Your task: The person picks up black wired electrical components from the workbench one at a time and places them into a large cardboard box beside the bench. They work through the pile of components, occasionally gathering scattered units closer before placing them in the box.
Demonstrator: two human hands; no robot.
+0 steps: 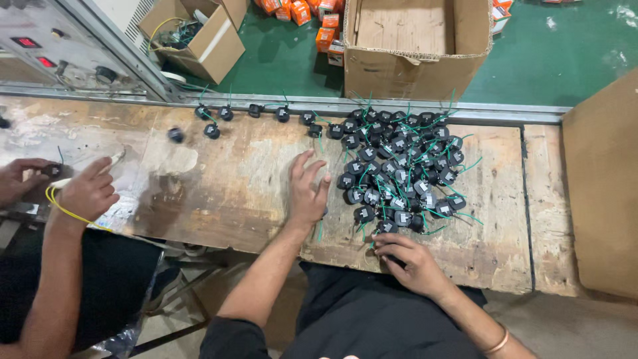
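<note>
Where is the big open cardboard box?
In the head view, the big cardboard box sits on the green floor just beyond the wooden workbench, right behind the pile of small black parts.

The co-worker's left hand (16, 179) is cut off at the edge (a small black part seems pinched).

A factory workshop: a worn wooden tabletop (219, 186) heaped with small black wired parts (399, 169), cardboard boxes (415, 46) on green floor (545, 60) behind it.
</note>
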